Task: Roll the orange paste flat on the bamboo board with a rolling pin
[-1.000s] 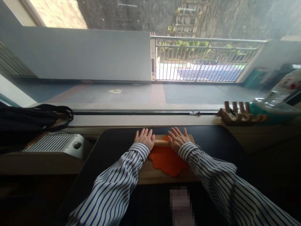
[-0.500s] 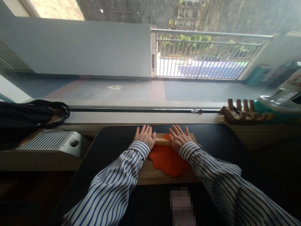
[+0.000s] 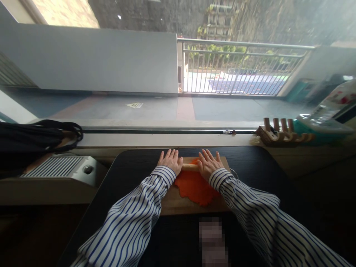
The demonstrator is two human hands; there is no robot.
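A pale wooden rolling pin (image 3: 190, 167) lies crosswise over a flattened orange sheet (image 3: 196, 187), which looks like dough or clay with an uneven edge. My left hand (image 3: 170, 162) rests flat on the pin's left part, fingers stretched out and pointing away from me. On the right part my right hand (image 3: 209, 164) presses in the same way, its fingers spread. The palms hide both ends of the pin. Under the sheet is a wooden board (image 3: 174, 207), with a metal loop (image 3: 234, 173) at its right side.
The board sits on a black table (image 3: 133, 174) against a window sill. A brown wooden rack with pegs (image 3: 278, 133) and a teal container (image 3: 330, 129) stand at the right. To the left are a vented grey-white unit (image 3: 89, 170) and a dark bag (image 3: 30, 142).
The view has shifted slightly, so things at the right appear a little farther left. Both hands stay flat on the rolling pin, with hardly any movement along the board.
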